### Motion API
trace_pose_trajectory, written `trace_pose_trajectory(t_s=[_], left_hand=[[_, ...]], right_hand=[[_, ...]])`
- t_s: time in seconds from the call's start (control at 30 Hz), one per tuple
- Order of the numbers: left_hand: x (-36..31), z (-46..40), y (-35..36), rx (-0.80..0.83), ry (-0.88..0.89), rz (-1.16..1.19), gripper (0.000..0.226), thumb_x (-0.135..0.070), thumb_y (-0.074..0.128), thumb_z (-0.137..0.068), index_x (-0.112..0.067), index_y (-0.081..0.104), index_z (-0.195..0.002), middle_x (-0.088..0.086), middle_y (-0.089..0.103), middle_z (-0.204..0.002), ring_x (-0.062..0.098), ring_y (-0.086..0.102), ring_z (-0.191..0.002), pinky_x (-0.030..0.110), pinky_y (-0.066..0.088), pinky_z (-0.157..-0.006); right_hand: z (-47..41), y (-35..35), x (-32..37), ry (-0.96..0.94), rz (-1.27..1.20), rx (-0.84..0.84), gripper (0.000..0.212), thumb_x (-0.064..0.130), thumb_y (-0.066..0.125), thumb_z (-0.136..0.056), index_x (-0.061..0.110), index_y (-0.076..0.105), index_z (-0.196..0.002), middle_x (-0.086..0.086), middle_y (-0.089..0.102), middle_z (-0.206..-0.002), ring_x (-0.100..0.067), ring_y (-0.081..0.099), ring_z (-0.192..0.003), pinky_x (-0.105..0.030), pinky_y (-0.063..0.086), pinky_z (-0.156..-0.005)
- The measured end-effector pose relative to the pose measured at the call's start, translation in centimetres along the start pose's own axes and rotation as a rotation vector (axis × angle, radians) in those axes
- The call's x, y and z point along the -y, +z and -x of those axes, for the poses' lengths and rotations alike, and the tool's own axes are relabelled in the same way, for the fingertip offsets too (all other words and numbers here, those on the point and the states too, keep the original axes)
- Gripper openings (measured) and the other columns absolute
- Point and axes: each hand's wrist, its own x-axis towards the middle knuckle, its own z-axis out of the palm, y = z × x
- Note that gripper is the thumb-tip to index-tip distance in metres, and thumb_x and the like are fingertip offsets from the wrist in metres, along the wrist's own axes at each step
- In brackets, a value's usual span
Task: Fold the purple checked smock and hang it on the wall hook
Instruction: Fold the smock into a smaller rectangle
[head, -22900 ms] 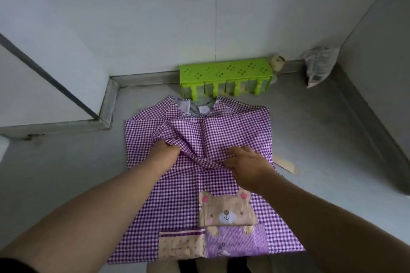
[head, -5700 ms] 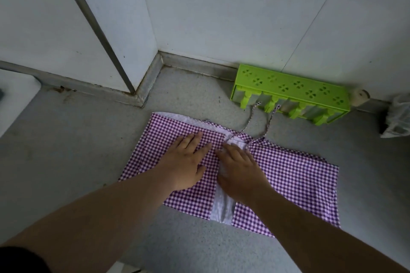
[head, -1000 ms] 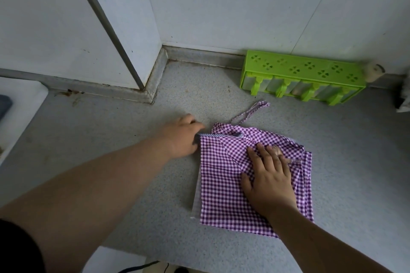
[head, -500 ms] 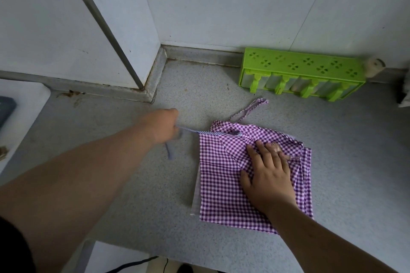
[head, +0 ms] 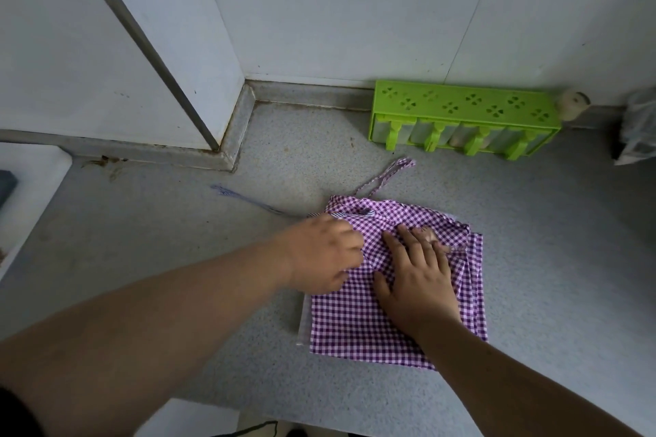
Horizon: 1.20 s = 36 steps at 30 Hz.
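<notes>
Near edge: a pale slab point(head: 188, 417) poked in at the bottom, with grey floor point(head: 177, 259) running out from it.
Left arm: came in from the near left, left hand point(head: 321, 254) sat on the smock's left edge. Looked like it was gathering cloth, but honestly couldn't tell if the fingers were pinching anything, they were hidden under the knuckles.
Right hand: right hand point(head: 417, 277) lay flat on the smock, fingers straight and spread, pressing down, just beside the left one.
Smock: purple checked smock point(head: 355, 323) was on the floor, centre-right, folded into a rough square with layered edges stacked on its right side and a white lining strip peeking out on the left.
Ties: one striped tie point(head: 248, 200) trailed off to the left across the floor, a checked one point(head: 385, 176) pointed toward the far wall.
Open room: bare floor all round the smock, lots of it on the left.
Far side: green plastic rack point(head: 465, 117) sat against the white wall point(head: 355, 11), well apart from the smock, skirting corner point(head: 238, 138) to the far left.
</notes>
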Motion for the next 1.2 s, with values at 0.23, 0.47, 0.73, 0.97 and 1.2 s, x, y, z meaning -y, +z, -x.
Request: trace_pose_trajectory(t_s=[0.23, 0.47, 0.73, 0.97, 1.2], left_hand=[[-2.1, -1.4, 1.0, -0.062, -0.063, 0.005, 0.039, -0.051, 0.054, -0.096, -0.022, 0.063, -0.122, -0.001, 0.059, -0.124, 0.021, 0.054, -0.114, 0.042, 0.045, -0.1], [-2.4, -0.9, 2.0, 0.082, -0.24, 0.098, 0.088, -0.078, 0.04, -0.095, -0.021, 0.027, -0.161, 0.01, 0.013, -0.173, 0.032, 0.015, -0.158, 0.051, 0.016, -0.128], [-3.1, -1.1, 4.0, 0.227, -0.358, 0.194, 0.128, -0.093, 0.047, -0.081, -0.024, -0.022, -0.165, 0.01, -0.042, -0.166, 0.028, -0.034, -0.156, 0.044, -0.022, -0.117], [-3.5, -1.8, 4.8, 0.214, -0.35, 0.151, 0.152, -0.097, 0.059, -0.067, -0.015, -0.023, -0.164, 0.02, -0.033, -0.169, 0.036, -0.031, -0.157, 0.048, -0.018, -0.126], [-3.5, -2.0, 5.0, 0.26, -0.353, 0.082, 0.153, -0.102, 0.051, -0.064, -0.014, -0.026, -0.162, 0.025, -0.042, -0.162, 0.041, -0.035, -0.154, 0.056, -0.009, -0.13]], right_hand=[[-4.1, -2.9, 0.7, 0.0, -0.106, -0.135, 0.058, 0.05, 0.048, -0.1, 0.034, 0.035, -0.154, 0.006, 0.047, -0.154, -0.023, 0.039, -0.141, -0.051, 0.026, -0.116], [-7.2, -3.7, 0.4, 0.079, -0.145, -0.078, 0.034, 0.05, 0.048, -0.101, 0.027, 0.067, -0.119, 0.003, 0.065, -0.119, -0.025, 0.056, -0.117, -0.047, 0.046, -0.099], [-8.3, -3.1, -0.2, 0.137, -0.222, -0.104, 0.017, 0.034, 0.053, -0.1, 0.026, 0.065, -0.109, 0.002, 0.067, -0.112, -0.026, 0.057, -0.11, -0.046, 0.049, -0.094], [-3.2, -2.2, 0.9, -0.197, 0.053, -0.259, 0.034, 0.024, 0.054, -0.095, 0.024, 0.059, -0.128, -0.005, 0.058, -0.129, -0.031, 0.055, -0.117, -0.051, 0.04, -0.105], [-1.2, -2.5, -4.7, 0.032, 0.133, 0.047, 0.048, 0.049, 0.027, -0.107, 0.038, 0.038, -0.152, 0.003, 0.043, -0.156, -0.025, 0.038, -0.144, -0.051, 0.027, -0.123]])
